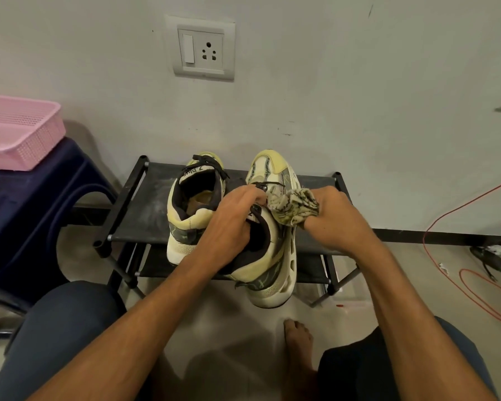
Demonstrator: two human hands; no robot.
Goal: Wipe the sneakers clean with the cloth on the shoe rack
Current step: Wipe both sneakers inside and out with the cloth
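1. Currently, left hand [232, 218] grips held sneaker [272, 256] at its collar; toe points toward the wall [359, 82].
2. Right hand [330, 209] clutches bunched cloth [292, 205], touching the sneaker's right side.
3. Other sneaker [185, 227] rests on the shoe rack [139, 215].

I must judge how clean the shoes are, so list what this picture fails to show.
1. Head view: tongue and opening of the held sneaker, covered by the left hand.
2. Head view: fingertips of the right hand, buried in the cloth.
3. Head view: underside of the second sneaker, flat on the shoe rack.
4. Head view: the pink basket, cut off by the left edge.
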